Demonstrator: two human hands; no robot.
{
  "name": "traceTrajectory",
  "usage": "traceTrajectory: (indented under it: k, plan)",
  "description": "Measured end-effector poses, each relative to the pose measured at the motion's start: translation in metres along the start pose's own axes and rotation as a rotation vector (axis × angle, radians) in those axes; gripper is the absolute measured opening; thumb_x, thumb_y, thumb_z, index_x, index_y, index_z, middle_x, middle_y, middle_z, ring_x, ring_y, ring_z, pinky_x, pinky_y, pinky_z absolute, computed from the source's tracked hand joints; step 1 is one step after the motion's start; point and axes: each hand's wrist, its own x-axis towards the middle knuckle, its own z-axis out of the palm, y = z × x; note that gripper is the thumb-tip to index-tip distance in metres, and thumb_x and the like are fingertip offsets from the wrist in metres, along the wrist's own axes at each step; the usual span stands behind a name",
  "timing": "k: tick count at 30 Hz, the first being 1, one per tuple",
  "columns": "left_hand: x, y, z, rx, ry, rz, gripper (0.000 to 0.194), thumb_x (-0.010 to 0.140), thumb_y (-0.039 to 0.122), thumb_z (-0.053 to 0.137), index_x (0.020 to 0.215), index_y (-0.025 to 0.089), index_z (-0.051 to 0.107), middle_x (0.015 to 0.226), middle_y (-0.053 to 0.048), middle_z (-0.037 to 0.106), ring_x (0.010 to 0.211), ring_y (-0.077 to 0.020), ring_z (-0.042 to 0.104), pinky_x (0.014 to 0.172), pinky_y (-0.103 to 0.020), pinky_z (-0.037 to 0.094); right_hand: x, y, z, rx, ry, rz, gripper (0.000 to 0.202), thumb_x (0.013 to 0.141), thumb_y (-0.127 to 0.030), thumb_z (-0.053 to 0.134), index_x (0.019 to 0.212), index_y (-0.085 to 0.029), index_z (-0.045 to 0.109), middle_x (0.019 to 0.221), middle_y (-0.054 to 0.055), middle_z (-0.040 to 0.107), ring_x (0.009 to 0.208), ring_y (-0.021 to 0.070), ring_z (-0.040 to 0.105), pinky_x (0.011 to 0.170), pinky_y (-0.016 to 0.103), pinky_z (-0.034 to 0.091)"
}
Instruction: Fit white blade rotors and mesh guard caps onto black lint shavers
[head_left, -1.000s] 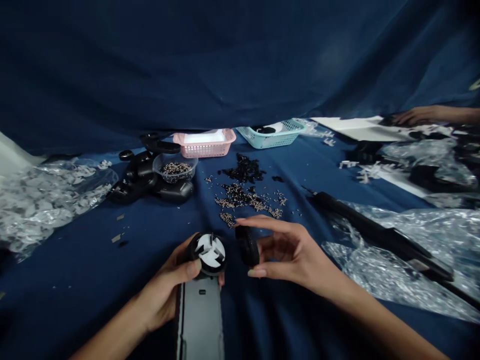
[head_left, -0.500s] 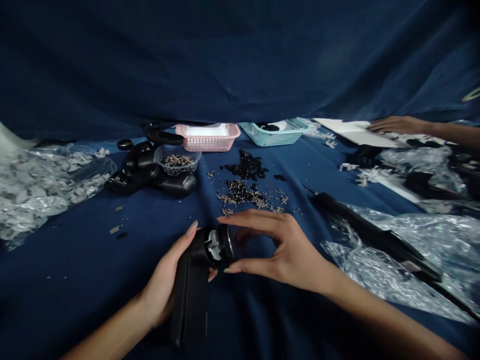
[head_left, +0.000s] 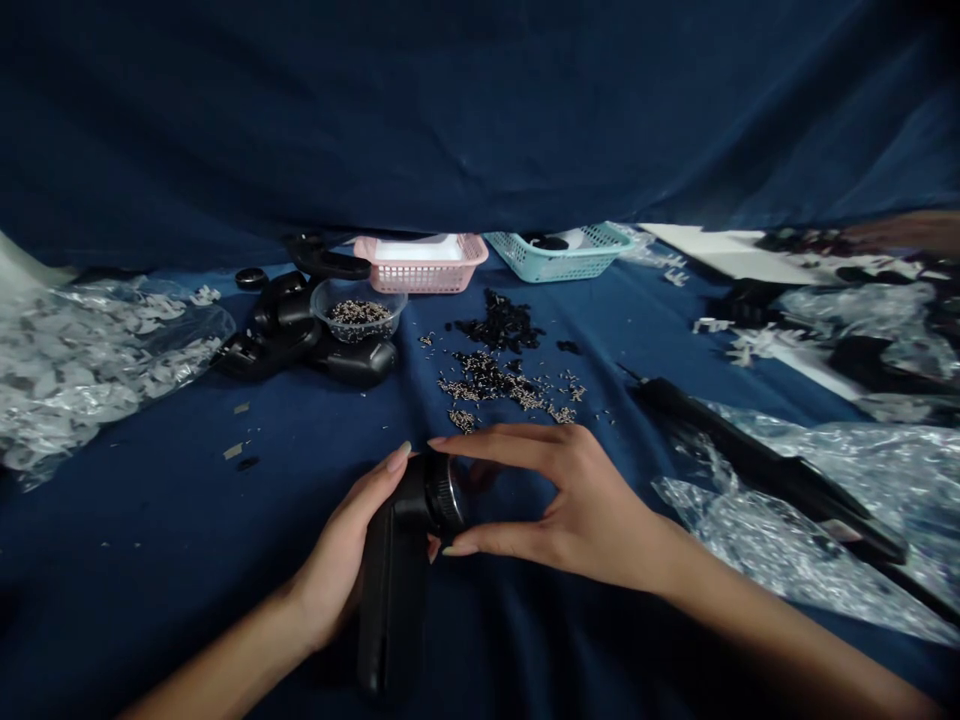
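Note:
My left hand [head_left: 341,550] is wrapped round a black plastic housing with a long handle [head_left: 394,590], shaped like a small handheld appliance. Its handle points down towards me, and its head faces right. A round black cap with a ribbed, shiny rim [head_left: 448,495] sits against that head. Fingers and thumb of my right hand [head_left: 555,495] grip the cap's edge from above and below. No white part shows between cap and housing now. Beyond my hands lie a pile of small screws [head_left: 495,385] and a heap of small black parts [head_left: 502,322].
Black housings [head_left: 360,360] and a clear bowl of screws [head_left: 358,312] stand back left, beside a bag of white parts [head_left: 112,350]. Pink [head_left: 427,278] and teal baskets [head_left: 562,265] are behind. An electric screwdriver [head_left: 765,460] lies on plastic bags at right. Another person's blurred arm [head_left: 915,232] shows far right.
The cap has moved left against the housing, covering the white part that showed in the gap. The view has shifted slightly. The other person's hand has left the white board.

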Motion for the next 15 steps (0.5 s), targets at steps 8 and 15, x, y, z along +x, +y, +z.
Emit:
traceTrajectory:
  k: [8, 15]
  plan:
    - [0.0011, -0.0021, -0.0012, 0.026, 0.029, 0.028, 0.045, 0.08, 0.058, 0.071, 0.104, 0.02, 0.072, 0.082, -0.003, 0.073, 0.067, -0.0164, 0.064, 0.067, -0.028, 0.051, -0.0003, -0.0015, 0.001, -0.041, -0.003, -0.029, 0.065, 0.07, -0.037, 0.091, 0.126, -0.011, 0.07, 0.1, 0.007, 0.076, 0.086, 0.0148, 0.073, 0.087, 0.021, 0.056]
    - [0.0002, -0.0033, -0.0015, 0.059, 0.032, 0.038, 0.048, 0.079, 0.058, 0.072, 0.108, 0.02, 0.07, 0.083, -0.003, 0.073, 0.066, -0.0166, 0.065, 0.066, -0.028, 0.051, -0.0016, -0.0032, 0.0008, -0.087, -0.007, -0.03, 0.066, 0.069, -0.04, 0.091, 0.125, -0.011, 0.071, 0.096, 0.006, 0.076, 0.077, 0.014, 0.073, 0.078, 0.022, 0.057]
